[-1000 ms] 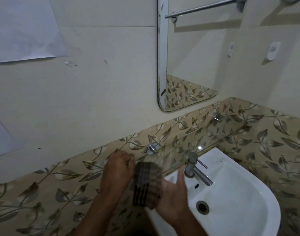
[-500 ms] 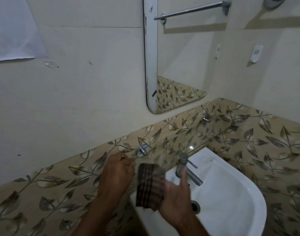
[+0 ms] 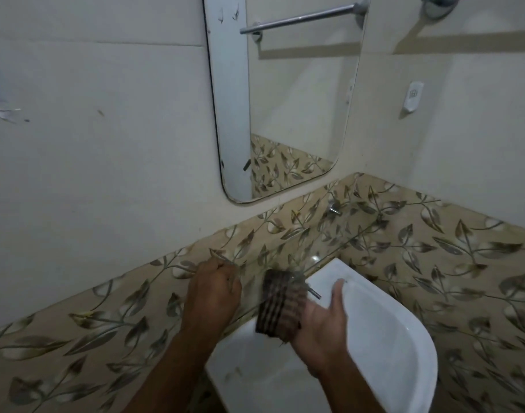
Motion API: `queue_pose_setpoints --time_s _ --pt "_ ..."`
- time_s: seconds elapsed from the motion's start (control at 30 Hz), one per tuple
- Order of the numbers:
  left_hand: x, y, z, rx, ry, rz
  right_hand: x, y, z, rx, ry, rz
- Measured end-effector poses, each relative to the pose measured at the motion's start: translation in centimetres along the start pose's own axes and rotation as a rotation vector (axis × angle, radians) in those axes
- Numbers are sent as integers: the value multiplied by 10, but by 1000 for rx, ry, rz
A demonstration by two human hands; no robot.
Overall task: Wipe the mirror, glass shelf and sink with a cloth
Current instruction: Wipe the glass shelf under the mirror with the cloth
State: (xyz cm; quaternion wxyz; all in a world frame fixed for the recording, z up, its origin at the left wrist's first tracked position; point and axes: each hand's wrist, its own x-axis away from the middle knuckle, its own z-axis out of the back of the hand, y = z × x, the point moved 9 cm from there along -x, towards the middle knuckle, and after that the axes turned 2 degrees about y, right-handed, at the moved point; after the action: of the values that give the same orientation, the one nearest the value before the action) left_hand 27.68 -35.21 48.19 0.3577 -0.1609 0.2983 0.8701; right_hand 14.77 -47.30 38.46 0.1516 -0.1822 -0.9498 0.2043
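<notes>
A dark checked cloth [image 3: 277, 305] lies folded over the front edge of the clear glass shelf [image 3: 323, 242], which runs along the leaf-patterned tiles above the white sink [image 3: 389, 338]. My right hand [image 3: 322, 320] presses the cloth against the shelf with the palm, thumb raised. My left hand [image 3: 213, 290] grips the shelf's left end with fingers curled. The mirror [image 3: 297, 93] hangs on the wall above. The cloth hides most of the tap; only its lever tip shows.
A chrome shelf bracket [image 3: 334, 208] sits at the back right of the shelf. A small white fitting [image 3: 413, 95] is fixed to the right wall. A towel rail [image 3: 300, 19] shows reflected in the mirror.
The view has shifted right and down, so the mirror and sink sit further left. The cloth and my right hand have slid along the shelf and now cover the tap.
</notes>
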Motion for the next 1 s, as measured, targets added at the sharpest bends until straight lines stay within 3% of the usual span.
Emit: queue_pose_setpoints --time_s 0.17,0.43,0.57,0.73,0.87,0.93,1.0 --pt "-16 -1 -7 44 -15 6 -24 -62 5 -52 112 104" --pt "-30 14 -26 70 1 17 -7 -38 2 -14 74 -1" --pt "-26 16 -23 78 8 -9 -13 -75 29 56 198 58" --pt "-11 4 -6 67 50 33 -10 -115 44 510 427 240" --pt "14 -31 21 88 144 186 1 -143 32 1175 525 510" --pt "34 -54 36 86 213 297 0 -150 11 1440 501 627" --pt "51 -67 46 63 257 391 -5 -157 -17 1538 441 802"
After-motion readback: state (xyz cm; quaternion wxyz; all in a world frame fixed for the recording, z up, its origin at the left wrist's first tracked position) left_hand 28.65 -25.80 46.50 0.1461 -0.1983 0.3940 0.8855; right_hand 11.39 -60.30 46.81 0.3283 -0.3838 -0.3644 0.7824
